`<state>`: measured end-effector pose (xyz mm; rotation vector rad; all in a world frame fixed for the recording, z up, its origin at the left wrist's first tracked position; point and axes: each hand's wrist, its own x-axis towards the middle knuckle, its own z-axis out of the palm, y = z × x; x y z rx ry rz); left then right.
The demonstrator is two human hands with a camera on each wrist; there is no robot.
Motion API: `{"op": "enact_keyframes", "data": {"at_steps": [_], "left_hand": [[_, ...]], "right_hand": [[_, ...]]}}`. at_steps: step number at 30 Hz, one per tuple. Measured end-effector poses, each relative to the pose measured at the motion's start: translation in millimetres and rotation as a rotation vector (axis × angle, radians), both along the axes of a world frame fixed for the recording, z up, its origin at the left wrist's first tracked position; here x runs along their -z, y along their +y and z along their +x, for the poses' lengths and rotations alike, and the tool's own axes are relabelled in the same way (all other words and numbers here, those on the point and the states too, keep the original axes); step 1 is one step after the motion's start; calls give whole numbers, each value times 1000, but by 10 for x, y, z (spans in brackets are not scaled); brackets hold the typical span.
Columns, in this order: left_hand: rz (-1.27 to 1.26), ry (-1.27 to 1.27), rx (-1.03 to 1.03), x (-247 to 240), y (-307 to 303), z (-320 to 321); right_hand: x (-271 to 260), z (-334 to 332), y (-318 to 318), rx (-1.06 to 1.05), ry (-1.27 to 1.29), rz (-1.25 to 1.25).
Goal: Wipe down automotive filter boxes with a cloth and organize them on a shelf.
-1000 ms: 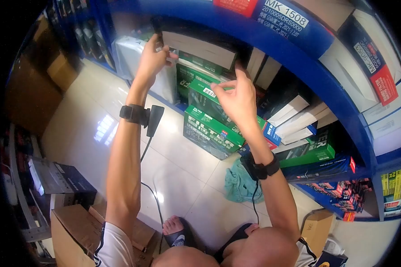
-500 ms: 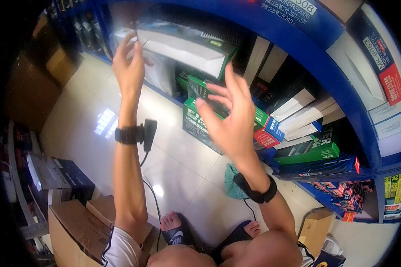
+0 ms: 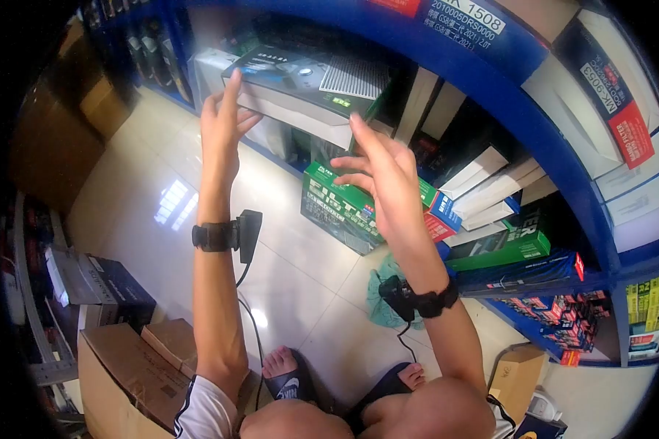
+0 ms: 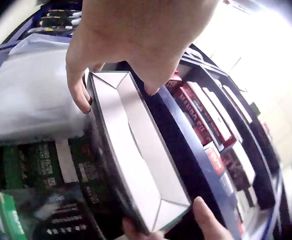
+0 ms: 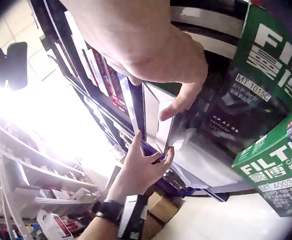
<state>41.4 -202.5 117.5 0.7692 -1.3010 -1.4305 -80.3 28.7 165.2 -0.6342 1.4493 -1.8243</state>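
Note:
A dark box with pale sides [image 3: 300, 110] is held between the two hands at the shelf front, its printed top facing up in the head view. The left hand [image 3: 222, 135] grips its left end; in the left wrist view, that hand [image 4: 136, 45] has fingers and thumb on opposite sides of the box [image 4: 131, 145]. At the other end, the right hand [image 3: 395, 183] holds a corner. In the right wrist view the right hand [image 5: 156, 55] curls over the box [image 5: 153, 120], facing the left hand [image 5: 136, 172]. Some fingertips are hidden.
Green filter boxes [image 3: 337, 208] stand below, by the blue shelf [image 3: 388, 44]. A plastic-wrapped white package [image 4: 36, 95] lies beside the held box. Teal cloth [image 3: 388, 296] is on the floor [image 3: 271, 249]. Cardboard boxes [image 3: 132, 373] stand at lower left, and a dark cable crosses the floor.
The held box has come forward and tilted, so its printed top shows more. The left hand has moved left and down; the right hand has shifted slightly, staying at the box's right end.

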Motion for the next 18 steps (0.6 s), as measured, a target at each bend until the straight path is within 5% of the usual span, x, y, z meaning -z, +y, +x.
{"op": "enact_keyframes", "data": {"at_steps": [12, 18], "left_hand": [[88, -14, -57, -156, 208, 292], [278, 114, 192, -355, 531, 772]], "right_hand": [[88, -24, 24, 86, 10, 1], [72, -9, 318, 96, 10, -103]]}}
